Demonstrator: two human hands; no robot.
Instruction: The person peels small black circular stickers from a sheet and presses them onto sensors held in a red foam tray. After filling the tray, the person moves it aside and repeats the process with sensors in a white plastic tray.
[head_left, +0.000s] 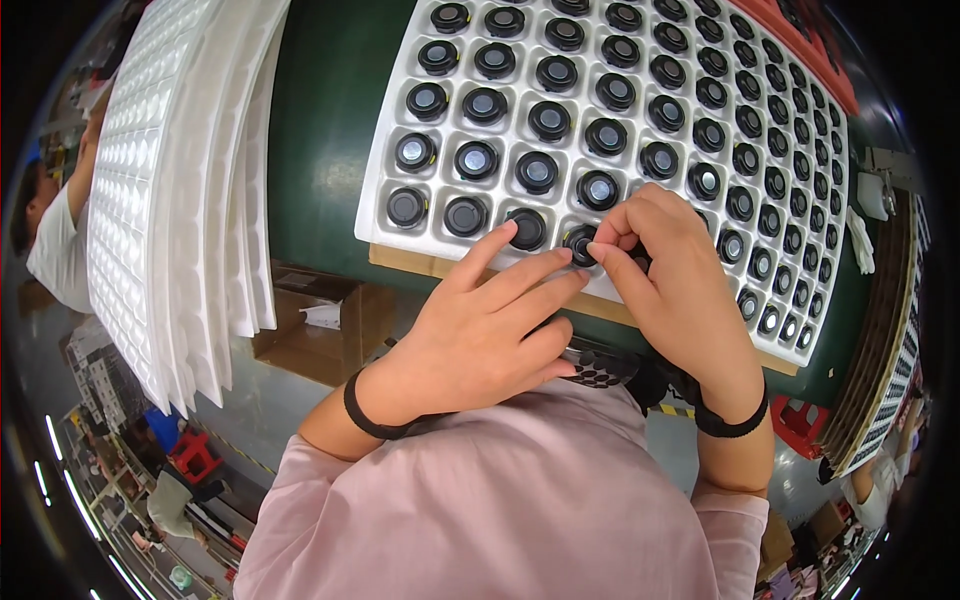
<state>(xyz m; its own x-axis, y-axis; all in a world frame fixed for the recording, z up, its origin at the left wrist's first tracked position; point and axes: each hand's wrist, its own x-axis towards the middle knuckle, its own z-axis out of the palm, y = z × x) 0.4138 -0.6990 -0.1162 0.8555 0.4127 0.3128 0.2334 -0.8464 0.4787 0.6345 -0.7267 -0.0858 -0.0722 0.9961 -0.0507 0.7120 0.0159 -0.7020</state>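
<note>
A white moulded tray [385, 228] holds rows of black round parts, one in each pocket, most with a silvery disc in the centre. Along the near edge, my left hand [490, 325] lies with its fingers stretched out. Its index fingertip rests on a black round part [527, 231], and other fingertips reach the neighbouring black round part [578, 240]. At that same part's right side, my right hand [668, 275] has thumb and curled index finger pinched together. Whatever is between them is too small or hidden to make out. Left of these, two parts [406, 207] have dull dark centres.
Under the tray is a brown board [415, 262] on a green table [320, 130]. Stacked white trays [215, 200] stand at the left, a cardboard box [310, 325] below. More stacked trays [890, 370] are at the right. Another person [62, 235] works at far left.
</note>
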